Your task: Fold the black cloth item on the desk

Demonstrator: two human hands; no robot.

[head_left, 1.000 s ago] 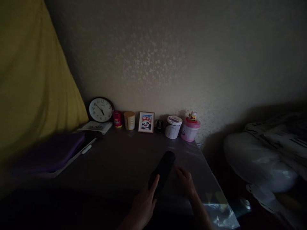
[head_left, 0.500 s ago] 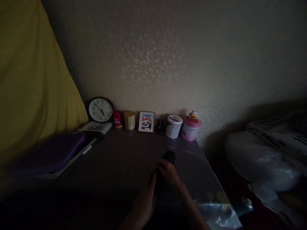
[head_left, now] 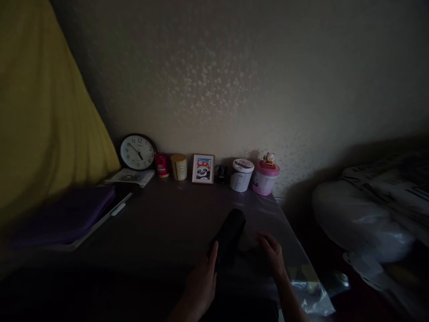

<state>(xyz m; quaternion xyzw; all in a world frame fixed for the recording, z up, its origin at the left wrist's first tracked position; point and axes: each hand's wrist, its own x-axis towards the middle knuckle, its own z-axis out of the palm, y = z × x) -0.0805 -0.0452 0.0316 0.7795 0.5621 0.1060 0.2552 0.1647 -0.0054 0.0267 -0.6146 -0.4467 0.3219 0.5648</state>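
A black oblong object (head_left: 231, 232), too dark to make out in detail, lies at a slant over the front of the table. My left hand (head_left: 204, 277) grips its near left side, the thumb pressed along it. To the right of this object and apart from its body is my right hand (head_left: 272, 250), its fingers curled together over the tabletop. Whether something thin is between those fingers is lost in the dark.
Along the wall stand a round clock (head_left: 137, 152), a red can (head_left: 162, 165), a yellow can (head_left: 179, 167), a framed panda picture (head_left: 203, 169), a white tub (head_left: 241, 176) and a pink tub (head_left: 265, 180). A purple pouch (head_left: 70, 214) lies left. Plastic bags (head_left: 358, 219) sit right.
My right hand has come off the black object and moved to the right. My left hand keeps its grip, and more of the object's upper side now shows.
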